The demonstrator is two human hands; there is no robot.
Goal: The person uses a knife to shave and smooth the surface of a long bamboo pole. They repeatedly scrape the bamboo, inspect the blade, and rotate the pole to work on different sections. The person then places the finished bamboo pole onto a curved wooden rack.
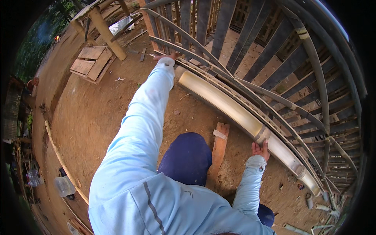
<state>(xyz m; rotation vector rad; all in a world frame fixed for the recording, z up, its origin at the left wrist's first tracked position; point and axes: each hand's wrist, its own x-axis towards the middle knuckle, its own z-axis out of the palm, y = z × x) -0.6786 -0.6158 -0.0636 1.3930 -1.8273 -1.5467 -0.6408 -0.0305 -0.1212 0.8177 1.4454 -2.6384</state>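
A long half-round piece of split bamboo [223,102], pale inside and crossed by nodes, runs from the upper middle to the lower right along the foot of a slatted fence [258,74]. My right hand [260,149] grips its near edge beside a node, thumb on top and fingers against the outer side. My left hand [166,56] reaches far forward, past the bamboo's upper end. It is closed over a thin bamboo strip [197,69] lying along the fence base, though the sleeve covers part of the hand.
A brown plank [220,145] lies by my knee [187,156]. A low wooden crate [93,64] stands at the upper left near a post [105,31]. A long pole [62,156] and a clear plastic jug [63,185] are at left. Cut bamboo pieces [333,211] lie lower right.
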